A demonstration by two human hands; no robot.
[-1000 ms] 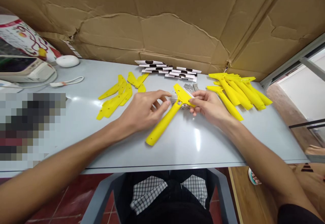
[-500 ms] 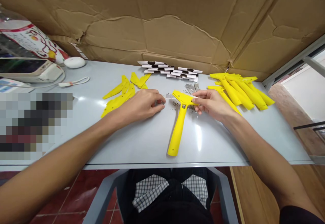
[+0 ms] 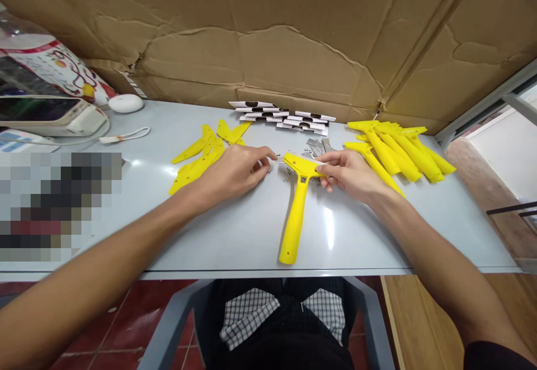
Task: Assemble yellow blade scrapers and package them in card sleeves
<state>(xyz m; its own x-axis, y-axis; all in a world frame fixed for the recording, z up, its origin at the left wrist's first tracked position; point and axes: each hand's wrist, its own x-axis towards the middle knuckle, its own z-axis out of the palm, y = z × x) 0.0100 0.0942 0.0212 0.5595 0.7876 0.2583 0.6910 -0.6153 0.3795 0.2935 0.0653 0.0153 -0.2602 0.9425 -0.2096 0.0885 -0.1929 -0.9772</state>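
My right hand [image 3: 349, 174] pinches the right end of a yellow plastic scraper's [image 3: 295, 210] wide head, whose handle points toward the table's front edge. My left hand [image 3: 235, 173] is just left of that head, its index finger stretched out and apart from the thumb, with nothing visible held. Close by its fingertips lie small metal nuts or screws [image 3: 290, 173], partly hidden behind the scraper. A thin metal piece, seen edge-on, shows between the index finger and the scraper head. Flat metal plates [image 3: 314, 146] lie behind the right fingers.
Yellow flat pieces [image 3: 195, 160] lie beyond my left forearm; more yellow scraper handles [image 3: 405, 155] are piled at right. White folded cards [image 3: 285, 118] stand along the cardboard wall [image 3: 293, 62]. A phone [image 3: 42, 110], cable and white mouse-shaped case [image 3: 126, 103] occupy the left.
The left index finger has stretched out away from the thumb. The scraper has tilted slightly, its handle end shifting a little toward the front edge. The right hand keeps its hold.
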